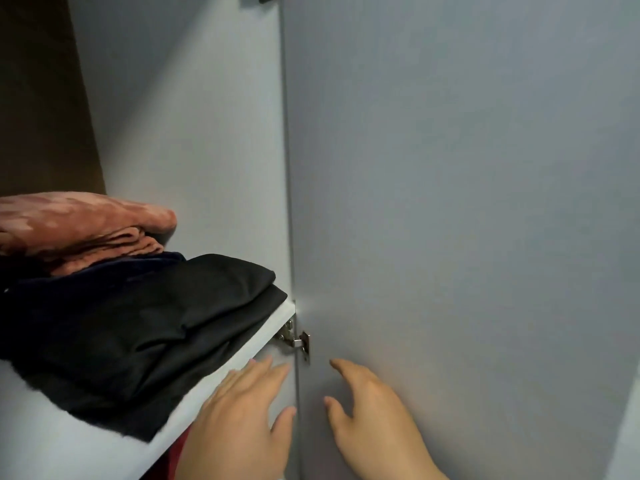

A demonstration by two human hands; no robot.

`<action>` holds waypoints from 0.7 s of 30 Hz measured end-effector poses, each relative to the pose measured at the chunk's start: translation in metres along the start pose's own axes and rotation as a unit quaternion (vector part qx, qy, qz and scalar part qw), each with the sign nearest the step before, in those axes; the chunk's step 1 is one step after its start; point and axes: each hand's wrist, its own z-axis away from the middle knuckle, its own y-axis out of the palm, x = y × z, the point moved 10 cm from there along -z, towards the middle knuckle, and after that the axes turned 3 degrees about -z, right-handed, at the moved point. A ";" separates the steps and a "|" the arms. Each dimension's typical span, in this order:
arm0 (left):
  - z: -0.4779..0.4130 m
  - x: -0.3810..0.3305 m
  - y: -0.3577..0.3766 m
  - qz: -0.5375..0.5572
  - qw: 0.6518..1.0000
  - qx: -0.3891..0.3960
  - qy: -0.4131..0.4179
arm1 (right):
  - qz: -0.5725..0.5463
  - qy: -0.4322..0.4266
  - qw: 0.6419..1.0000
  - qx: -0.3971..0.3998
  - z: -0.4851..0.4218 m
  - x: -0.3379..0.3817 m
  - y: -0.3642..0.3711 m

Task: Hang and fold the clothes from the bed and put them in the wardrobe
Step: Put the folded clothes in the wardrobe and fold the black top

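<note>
Folded black cloth garments [145, 341] lay stacked on the pale grey wardrobe shelf [52, 441], a folded rust-pink velvety garment [79, 223] behind them, the stack up and left of both hands; the left hand [239, 420] was nearer, fingers straight, empty; the right hand [370, 414] spread open beside the metal door hinge [296, 339].

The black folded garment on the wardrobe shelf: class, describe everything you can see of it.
The black folded garment is smooth, slightly shiny cloth, folded into several flat layers with soft creases. It lies on the white shelf, its near corner reaching the shelf's front edge. A dark navy garment lies against its far side, under a rust-coloured folded cloth. Neither the left hand nor the right hand touches it. What kind of garment it is cannot be told.
</note>
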 end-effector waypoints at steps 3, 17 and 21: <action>0.020 -0.014 0.001 0.003 0.998 0.054 0.006 | 0.021 0.032 0.999 -0.019 0.036 -0.008 -0.009; 0.126 -0.050 0.006 0.129 0.983 0.107 0.073 | 0.101 0.164 0.979 -0.060 0.221 -0.027 -0.061; 0.141 -0.051 0.022 0.135 0.977 0.150 0.069 | 0.130 0.191 0.971 -0.055 0.258 -0.036 -0.073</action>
